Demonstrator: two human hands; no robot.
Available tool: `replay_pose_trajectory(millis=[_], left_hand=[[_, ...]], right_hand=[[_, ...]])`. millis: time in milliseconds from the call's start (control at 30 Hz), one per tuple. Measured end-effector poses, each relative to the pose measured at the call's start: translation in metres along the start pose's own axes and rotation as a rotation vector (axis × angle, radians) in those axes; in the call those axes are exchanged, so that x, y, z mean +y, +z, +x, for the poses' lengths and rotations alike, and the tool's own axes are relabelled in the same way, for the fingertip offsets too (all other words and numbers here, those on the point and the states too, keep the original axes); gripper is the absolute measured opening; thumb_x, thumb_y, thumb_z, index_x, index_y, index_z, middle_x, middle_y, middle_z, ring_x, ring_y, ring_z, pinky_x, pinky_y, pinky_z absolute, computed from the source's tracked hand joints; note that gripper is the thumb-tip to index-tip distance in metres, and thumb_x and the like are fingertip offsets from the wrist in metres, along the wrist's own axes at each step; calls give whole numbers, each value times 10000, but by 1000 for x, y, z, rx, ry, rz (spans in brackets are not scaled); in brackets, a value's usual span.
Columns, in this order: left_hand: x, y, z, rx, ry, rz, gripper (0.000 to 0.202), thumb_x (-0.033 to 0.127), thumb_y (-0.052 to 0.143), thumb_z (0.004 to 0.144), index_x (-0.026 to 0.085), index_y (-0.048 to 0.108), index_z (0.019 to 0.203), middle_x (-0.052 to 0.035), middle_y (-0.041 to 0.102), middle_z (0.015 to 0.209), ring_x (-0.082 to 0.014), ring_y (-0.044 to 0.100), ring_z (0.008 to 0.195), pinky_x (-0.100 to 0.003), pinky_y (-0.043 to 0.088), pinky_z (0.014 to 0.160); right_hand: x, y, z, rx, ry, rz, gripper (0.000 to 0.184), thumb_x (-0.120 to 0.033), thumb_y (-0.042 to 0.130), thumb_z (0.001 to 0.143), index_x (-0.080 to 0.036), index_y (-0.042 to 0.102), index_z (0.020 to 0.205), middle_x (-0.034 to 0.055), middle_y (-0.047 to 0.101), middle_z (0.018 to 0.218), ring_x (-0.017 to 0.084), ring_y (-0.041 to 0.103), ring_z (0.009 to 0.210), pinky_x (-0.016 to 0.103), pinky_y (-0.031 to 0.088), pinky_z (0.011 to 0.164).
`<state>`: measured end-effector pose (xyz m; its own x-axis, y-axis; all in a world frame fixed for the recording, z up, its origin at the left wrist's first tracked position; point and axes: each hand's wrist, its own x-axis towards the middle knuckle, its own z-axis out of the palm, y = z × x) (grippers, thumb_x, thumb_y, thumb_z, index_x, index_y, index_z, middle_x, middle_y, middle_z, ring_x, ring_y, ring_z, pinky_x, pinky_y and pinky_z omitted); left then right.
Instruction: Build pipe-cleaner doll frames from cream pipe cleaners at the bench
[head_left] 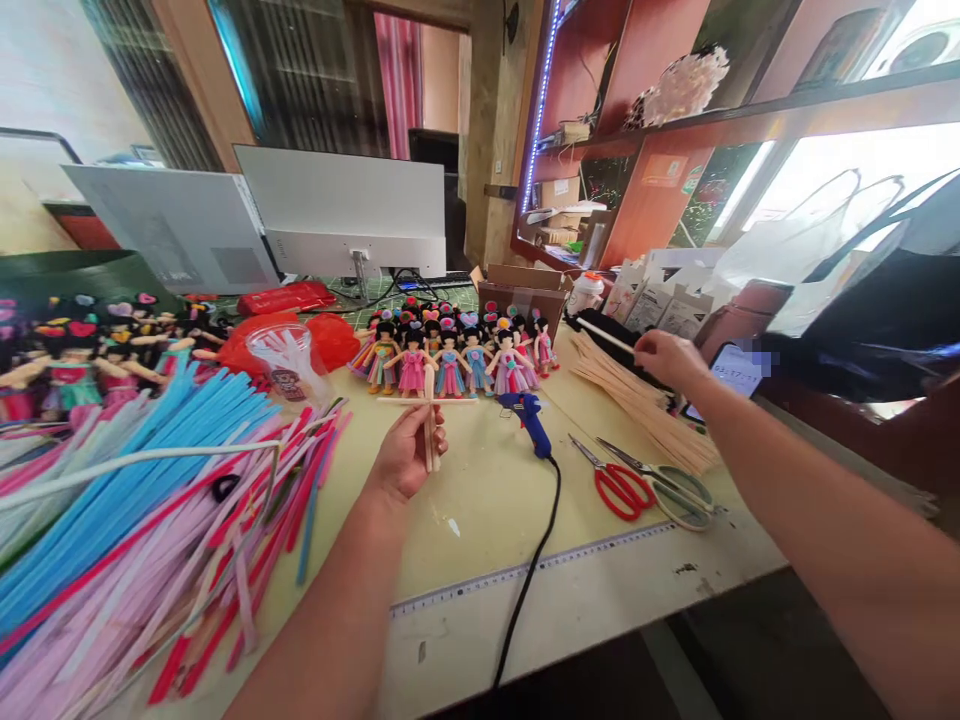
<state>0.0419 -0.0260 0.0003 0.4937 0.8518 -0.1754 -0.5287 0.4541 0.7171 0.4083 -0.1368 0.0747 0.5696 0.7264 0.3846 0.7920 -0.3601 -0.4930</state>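
My left hand (409, 448) is closed round a beige pipe-cleaner cross (430, 395), which has a thick upright stem and thin arms out to both sides. Over to the right, my right hand (666, 358) pinches a pale pipe cleaner (606, 333) that points left. Below that hand lies a bundle of beige pipe cleaners (645, 405). A blue glue gun (531, 422) rests between the two hands, its black cord running off the front edge. Several finished pipe-cleaner dolls (450, 360) stand just beyond my left hand.
Blue, pink and white pipe cleaners (150, 500) heap up at left. Red-handled scissors (624, 490) and pale-handled scissors (684, 498) lie right of the cord, behind a ruler strip (517, 572). A phone (724, 380) is beside my right wrist. Monitors (352, 205) stand at the back.
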Motion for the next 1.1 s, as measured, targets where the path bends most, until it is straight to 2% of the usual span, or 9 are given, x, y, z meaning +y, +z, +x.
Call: replay_pose_trajectory(millis=[67, 167, 267, 333, 467, 567, 700, 867, 1100], left_hand=[[0, 0, -1, -2, 8, -2, 33, 149, 571, 819, 137, 582, 790, 15, 567, 628, -70, 490, 443, -200, 388, 427], [2, -1, -2, -2, 25, 0, 41, 171, 606, 801, 144, 579, 787, 25, 559, 619, -68, 483, 439, -201, 383, 431], [7, -3, -4, -8, 59, -10, 59, 187, 620, 790, 153, 572, 782, 26, 563, 628, -67, 480, 441, -199, 366, 428], [11, -4, -5, -6, 91, -29, 66, 190, 625, 782, 156, 569, 783, 27, 563, 626, -67, 480, 448, -199, 366, 438], [20, -8, -8, -5, 149, -82, 103, 196, 644, 761, 163, 546, 755, 32, 564, 624, -60, 471, 451, -194, 361, 452], [22, -10, -8, 6, 166, -82, 102, 202, 643, 757, 162, 549, 752, 27, 568, 625, -63, 473, 452, -198, 361, 451], [20, -12, -5, 0, 169, -69, 123, 209, 670, 732, 158, 562, 762, 21, 572, 632, -69, 482, 462, -202, 364, 450], [19, -12, -4, 6, 168, -65, 132, 200, 679, 718, 152, 573, 780, 18, 582, 644, -66, 484, 464, -206, 364, 452], [14, -12, -4, -13, 162, -4, 162, 224, 700, 725, 157, 565, 783, 18, 584, 658, -70, 504, 475, -212, 364, 460]], right_hand=[[-19, -10, 0, 86, -7, 92, 113, -116, 597, 738, -193, 578, 819, 29, 597, 670, 165, 545, 624, 329, 435, 645], [-56, -12, -17, 87, -98, 302, 178, -133, 512, 815, -226, 508, 967, 10, 607, 708, 107, 497, 503, 273, 403, 523], [-92, 4, -52, 7, -235, 567, 102, -176, 520, 792, -251, 524, 862, -29, 558, 622, 84, 440, 435, 231, 358, 433], [-111, 25, -78, -209, -252, 700, 116, -205, 554, 732, -226, 566, 846, -37, 558, 615, 81, 455, 424, 214, 349, 401], [-136, 81, -116, -552, -124, 738, 148, -218, 532, 663, -190, 567, 805, -41, 575, 582, 84, 473, 412, 204, 352, 387], [-148, 118, -129, -673, -83, 707, 138, -196, 497, 663, -190, 551, 790, -52, 567, 566, 80, 460, 406, 202, 359, 400], [-158, 146, -135, -727, -109, 613, 138, -181, 465, 710, -193, 554, 815, -48, 578, 590, 76, 448, 423, 193, 333, 409], [-157, 156, -141, -708, -217, 493, 173, -205, 442, 772, -203, 566, 893, -27, 605, 644, 107, 497, 513, 216, 370, 488], [-148, 154, -148, -643, -460, 245, 389, -263, 424, 848, -209, 563, 1207, 24, 684, 742, 179, 603, 649, 287, 412, 641]])
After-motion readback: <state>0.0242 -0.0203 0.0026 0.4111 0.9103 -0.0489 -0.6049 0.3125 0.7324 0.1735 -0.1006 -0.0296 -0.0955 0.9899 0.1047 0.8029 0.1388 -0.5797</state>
